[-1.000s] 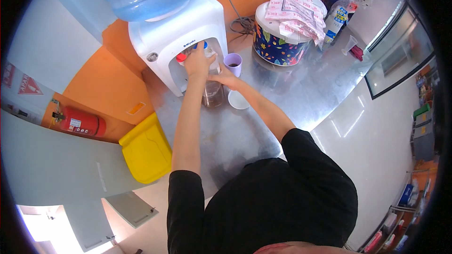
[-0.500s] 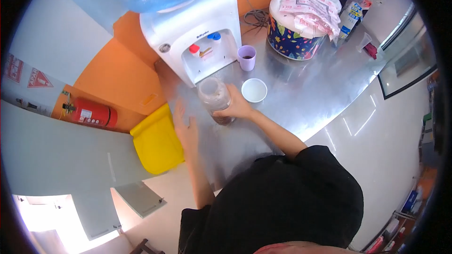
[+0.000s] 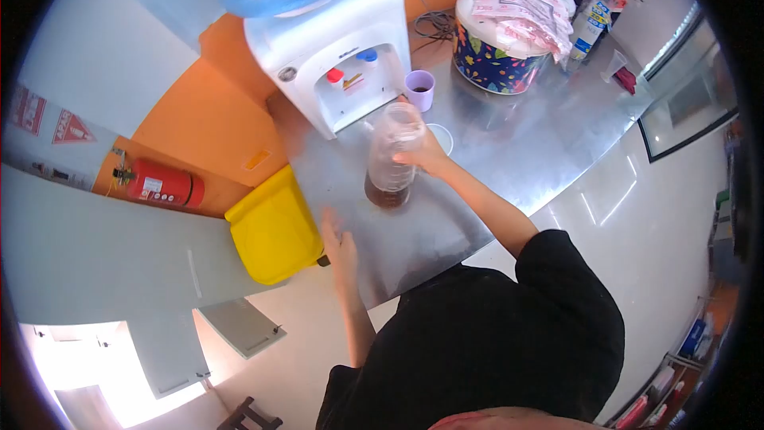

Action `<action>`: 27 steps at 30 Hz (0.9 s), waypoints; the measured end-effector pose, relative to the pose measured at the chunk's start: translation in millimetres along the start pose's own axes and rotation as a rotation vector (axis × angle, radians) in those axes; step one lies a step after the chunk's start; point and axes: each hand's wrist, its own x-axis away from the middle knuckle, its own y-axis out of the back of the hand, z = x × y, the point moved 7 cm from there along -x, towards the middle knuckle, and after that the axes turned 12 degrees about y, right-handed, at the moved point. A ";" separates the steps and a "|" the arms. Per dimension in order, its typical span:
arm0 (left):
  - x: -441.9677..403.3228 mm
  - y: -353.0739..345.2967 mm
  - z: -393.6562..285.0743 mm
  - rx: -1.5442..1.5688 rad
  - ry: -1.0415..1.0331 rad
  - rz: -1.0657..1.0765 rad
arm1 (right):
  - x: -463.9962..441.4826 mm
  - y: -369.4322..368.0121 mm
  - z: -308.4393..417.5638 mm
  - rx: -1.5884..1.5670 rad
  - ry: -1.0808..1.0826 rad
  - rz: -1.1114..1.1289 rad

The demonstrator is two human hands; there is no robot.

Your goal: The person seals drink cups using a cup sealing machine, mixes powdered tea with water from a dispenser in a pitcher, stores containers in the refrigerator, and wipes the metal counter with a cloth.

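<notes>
My right hand (image 3: 425,153) is wrapped round the upper part of a tall clear plastic jar (image 3: 387,166), which has something brown at its bottom. Whether the jar rests on the steel counter or is just above it, I cannot tell. Partly hidden behind that hand is a round white bowl or lid (image 3: 442,140). A purple cup (image 3: 419,89) with dark contents stands beyond the jar. Near the counter's left edge my left hand (image 3: 341,248) is held with thumb and fingers apart, slightly blurred and holding nothing.
A white water dispenser (image 3: 318,40) with red and blue taps stands at the back left of the steel counter (image 3: 517,151). Behind to the right are a patterned tub (image 3: 497,60) and a bottle (image 3: 590,28). A yellow bin (image 3: 274,231) and a fire extinguisher (image 3: 165,185) are at left.
The jar has shifted right and a little up with my right hand, now covering part of the white round thing. My left hand has moved right and down. The view has shifted slightly.
</notes>
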 end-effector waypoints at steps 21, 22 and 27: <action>221.6 -583.6 -131.0 0.857 0.632 1.283 | 215.3 338.0 342.9 1.166 0.291 -0.463; 223.8 -597.0 -131.2 0.894 0.564 1.247 | 217.5 346.3 346.9 1.138 0.341 -0.480; 225.3 -641.5 -124.3 0.900 0.753 1.174 | 225.8 380.1 350.0 1.085 0.408 -0.475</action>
